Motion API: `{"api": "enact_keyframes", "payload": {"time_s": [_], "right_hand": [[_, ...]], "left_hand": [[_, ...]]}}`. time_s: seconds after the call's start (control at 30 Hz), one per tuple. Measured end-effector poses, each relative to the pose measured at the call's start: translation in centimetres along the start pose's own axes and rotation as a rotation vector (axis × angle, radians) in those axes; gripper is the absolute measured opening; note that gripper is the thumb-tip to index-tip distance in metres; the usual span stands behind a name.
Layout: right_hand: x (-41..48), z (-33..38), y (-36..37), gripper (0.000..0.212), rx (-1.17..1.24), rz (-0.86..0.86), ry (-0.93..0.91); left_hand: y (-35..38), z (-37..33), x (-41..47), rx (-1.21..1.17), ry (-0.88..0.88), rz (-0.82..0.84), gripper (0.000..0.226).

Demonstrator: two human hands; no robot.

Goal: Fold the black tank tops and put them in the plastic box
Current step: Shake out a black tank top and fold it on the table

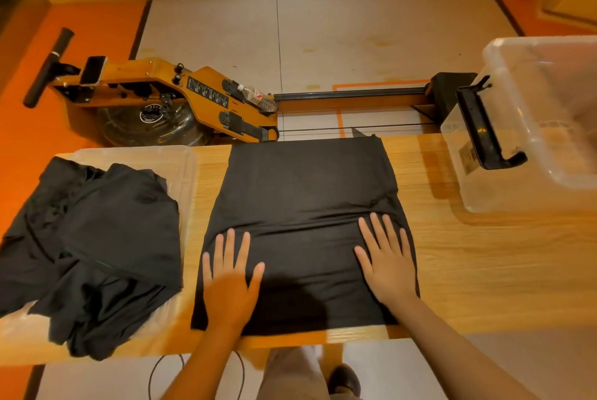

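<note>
A black tank top (300,193) lies spread flat on the wooden table (468,264), reaching from the far edge to the near edge. My left hand (231,280) presses flat on its near left part, fingers straight and spread. My right hand (386,257) lies flat on its near right part, fingers straight, with a crease in the cloth just beyond the fingertips. A heap of more black tank tops (93,244) rests on a clear plastic lid or tray (184,167) at the left. The clear plastic box (517,180) with a black latch handle (481,128) stands at the far right, tilted in the wide view.
Beyond the table, an orange rowing machine (168,99) with a plastic bottle (258,97) on it stands on the floor. A cable (158,373) loops on the floor by the near edge. My leg and shoe (345,380) show below the table.
</note>
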State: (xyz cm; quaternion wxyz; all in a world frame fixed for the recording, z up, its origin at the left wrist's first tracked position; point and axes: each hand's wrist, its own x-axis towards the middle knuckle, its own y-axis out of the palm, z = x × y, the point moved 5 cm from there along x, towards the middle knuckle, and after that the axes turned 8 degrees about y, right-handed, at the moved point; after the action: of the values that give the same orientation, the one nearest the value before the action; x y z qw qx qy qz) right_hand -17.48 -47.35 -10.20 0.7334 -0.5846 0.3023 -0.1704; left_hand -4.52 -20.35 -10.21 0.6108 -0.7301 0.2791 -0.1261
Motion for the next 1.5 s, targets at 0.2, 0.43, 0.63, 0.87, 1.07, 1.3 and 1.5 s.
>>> {"api": "enact_keyframes", "payload": {"time_s": [0.2, 0.43, 0.63, 0.87, 1.07, 1.3, 1.5], "right_hand": [[1.6, 0.6, -1.7, 0.064, 0.037, -0.037, -0.01], [-5.3, -2.8, 0.2, 0.053, 0.118, -0.163, 0.077], [-7.4, -5.9, -1.8, 0.04, 0.313, -0.285, 0.309], [-9.0, -6.3, -2.2, 0.009, 0.404, -0.295, 0.351], [-8.5, -6.3, -5.4, 0.006, 0.88, -0.242, 0.457], [-5.3, -5.7, -13.9, 0.01, 1.207, -0.259, 0.409], [-3.7, -4.1, -21.2, 0.006, 1.342, -0.283, 0.335]], "left_hand": [[-1.4, 0.0, 2.0, -0.035, -0.036, -0.031, 0.071], [-0.2, 1.2, -4.3, -0.098, -0.145, -0.104, 0.07], [-1.9, 2.8, -6.5, -0.259, -0.428, -0.3, 0.048], [-2.9, 3.9, -6.8, -0.276, -0.473, -0.199, 0.016], [-5.3, 3.7, -6.9, -0.704, -0.491, -0.28, 0.02], [-13.1, 1.8, -4.4, -0.955, -0.407, -0.334, 0.016], [-18.5, 1.4, -2.3, -1.179, -0.377, -0.482, 0.021]]}}
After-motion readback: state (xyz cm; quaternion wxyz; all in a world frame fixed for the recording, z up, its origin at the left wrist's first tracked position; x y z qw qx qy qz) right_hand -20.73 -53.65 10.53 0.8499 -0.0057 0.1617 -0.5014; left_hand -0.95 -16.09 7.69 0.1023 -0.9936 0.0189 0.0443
